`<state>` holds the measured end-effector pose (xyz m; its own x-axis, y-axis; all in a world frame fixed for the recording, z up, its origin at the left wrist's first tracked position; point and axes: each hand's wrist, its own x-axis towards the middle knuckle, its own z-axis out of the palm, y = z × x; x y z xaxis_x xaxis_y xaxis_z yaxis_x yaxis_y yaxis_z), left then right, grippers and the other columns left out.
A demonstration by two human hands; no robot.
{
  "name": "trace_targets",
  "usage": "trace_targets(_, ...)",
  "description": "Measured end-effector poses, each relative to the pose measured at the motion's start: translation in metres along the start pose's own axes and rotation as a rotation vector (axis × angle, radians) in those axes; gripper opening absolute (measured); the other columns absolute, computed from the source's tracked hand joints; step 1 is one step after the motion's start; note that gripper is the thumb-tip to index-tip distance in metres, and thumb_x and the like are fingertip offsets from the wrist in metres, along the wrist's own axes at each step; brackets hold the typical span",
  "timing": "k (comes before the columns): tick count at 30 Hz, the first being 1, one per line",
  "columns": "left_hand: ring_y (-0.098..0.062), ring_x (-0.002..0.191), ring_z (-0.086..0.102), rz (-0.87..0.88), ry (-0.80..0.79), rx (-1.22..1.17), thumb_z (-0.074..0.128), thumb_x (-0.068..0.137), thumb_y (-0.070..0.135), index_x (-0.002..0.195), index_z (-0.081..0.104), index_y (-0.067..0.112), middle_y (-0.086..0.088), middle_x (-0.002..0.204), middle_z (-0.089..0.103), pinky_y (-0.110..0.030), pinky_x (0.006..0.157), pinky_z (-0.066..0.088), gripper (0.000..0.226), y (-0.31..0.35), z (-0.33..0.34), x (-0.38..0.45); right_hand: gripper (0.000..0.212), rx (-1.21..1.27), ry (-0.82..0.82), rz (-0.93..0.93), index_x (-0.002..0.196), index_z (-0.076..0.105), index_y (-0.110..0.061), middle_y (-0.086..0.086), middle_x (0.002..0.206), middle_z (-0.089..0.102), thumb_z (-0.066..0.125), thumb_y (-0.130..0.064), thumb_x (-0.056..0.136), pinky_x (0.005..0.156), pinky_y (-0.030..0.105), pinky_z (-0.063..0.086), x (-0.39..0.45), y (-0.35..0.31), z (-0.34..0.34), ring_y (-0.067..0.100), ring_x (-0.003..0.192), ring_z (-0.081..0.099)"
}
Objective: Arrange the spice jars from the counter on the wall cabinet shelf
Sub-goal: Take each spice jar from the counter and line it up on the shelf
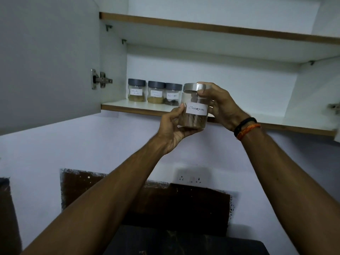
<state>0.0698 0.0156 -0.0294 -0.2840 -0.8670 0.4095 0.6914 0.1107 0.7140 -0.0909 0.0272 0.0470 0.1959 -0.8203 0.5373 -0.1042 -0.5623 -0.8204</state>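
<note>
A clear jar with a silver lid and a white label reading "Cinnamon" (195, 109) is held up in front of the lower cabinet shelf (117, 105). My left hand (172, 126) cups its base and left side. My right hand (217, 103) grips its lid and right side. Three dark-lidded labelled spice jars stand in a row on the shelf's left part: the left jar (136, 90), the middle jar (156, 92) and the right jar (172, 94). The cinnamon jar hangs just right of that row, level with the shelf's front edge.
The cabinet door (47, 61) stands open at the left, its hinge (100, 79) showing. An upper shelf (202, 27) spans above. Bare shelf surface (272, 118) lies to the right of my hands. A wall socket (191, 178) sits below on the white wall.
</note>
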Motion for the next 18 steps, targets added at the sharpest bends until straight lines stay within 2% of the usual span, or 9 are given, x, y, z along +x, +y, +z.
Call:
trace_targets(4, -0.049, 0.124, 0.054, 0.013, -0.034, 0.015, 0.059, 0.097, 0.028, 0.136, 0.054, 0.000, -0.030, 0.134, 0.056, -0.067, 0.096, 0.048, 0.049, 0.004, 0.004, 0.007, 0.047, -0.066, 0.013, -0.026, 0.132, 0.061, -0.016, 0.013, 0.128, 0.068, 0.073, -0.031, 0.089, 0.086, 0.033, 0.055, 0.009, -0.002, -0.006, 0.027, 0.114, 0.067)
trace_targets(10, -0.046, 0.120, 0.059, -0.006, -0.034, 0.043, 0.060, 0.095, 0.031, 0.129, 0.060, 0.002, -0.025, 0.123, 0.065, -0.060, 0.091, 0.054, 0.045, 0.011, 0.010, 0.016, 0.046, -0.092, 0.051, -0.057, 0.124, 0.066, -0.017, 0.015, 0.121, 0.071, 0.079, -0.034, 0.083, 0.080, 0.030, 0.058, 0.019, -0.008, -0.012, 0.026, 0.108, 0.070)
trace_targets(13, -0.036, 0.111, 0.067, 0.030, -0.009, 0.267, 0.056, 0.097, 0.043, 0.124, 0.066, 0.009, -0.017, 0.119, 0.070, -0.051, 0.088, 0.058, 0.045, 0.018, 0.012, 0.027, 0.051, -0.088, 0.078, -0.062, 0.121, 0.068, -0.013, 0.009, 0.110, 0.074, 0.079, -0.037, 0.076, 0.072, 0.025, 0.058, 0.025, -0.012, -0.016, 0.019, 0.095, 0.072)
trace_targets(15, -0.029, 0.100, 0.072, 0.097, 0.069, 0.450, 0.049, 0.100, 0.046, 0.117, 0.070, 0.010, -0.013, 0.110, 0.073, -0.043, 0.079, 0.062, 0.044, 0.022, 0.013, 0.036, 0.050, -0.083, 0.096, -0.063, 0.117, 0.069, -0.012, 0.005, 0.102, 0.075, 0.077, -0.037, 0.075, 0.068, 0.023, 0.057, 0.031, -0.015, -0.021, 0.013, 0.088, 0.071)
trace_targets(18, -0.029, 0.083, 0.072, 0.224, 0.207, 0.688, 0.043, 0.104, 0.030, 0.101, 0.070, 0.002, -0.013, 0.090, 0.074, -0.036, 0.072, 0.061, 0.039, 0.025, 0.009, 0.048, 0.043, -0.077, 0.134, -0.077, 0.119, 0.068, -0.010, 0.004, 0.102, 0.074, 0.079, -0.030, 0.082, 0.067, 0.023, 0.056, 0.042, -0.019, -0.033, 0.015, 0.089, 0.071)
